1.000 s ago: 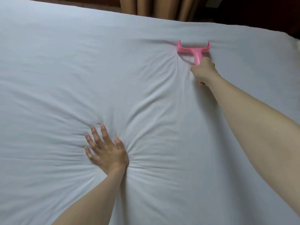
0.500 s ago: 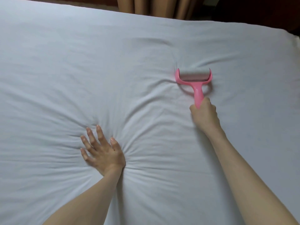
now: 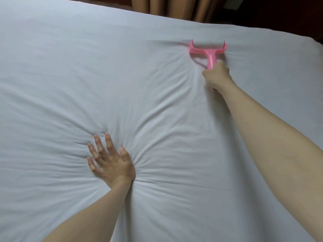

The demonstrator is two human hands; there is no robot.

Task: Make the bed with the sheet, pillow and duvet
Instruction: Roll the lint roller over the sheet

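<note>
A white sheet (image 3: pixel 70 81) covers the whole bed and fills most of the view. My left hand (image 3: pixel 109 162) presses flat on it near the middle, fingers spread, and creases fan out from under the palm. My right hand (image 3: pixel 216 76) grips the handle of a pink lint roller (image 3: pixel 208 50), arm stretched toward the far side of the bed. The roller's head lies on the sheet close to the far edge, with small folds around it. No pillow or duvet is in view.
Tan curtains (image 3: pixel 167 7) hang behind the far edge of the bed. A dark area (image 3: pixel 279 13) lies beyond the bed at the top right. The bed's far right corner (image 3: pixel 314 44) shows at the frame's edge.
My right hand pulled the roller back toward me, then pushed it out again to the far edge of the sheet. My left hand stayed pressed in place.
</note>
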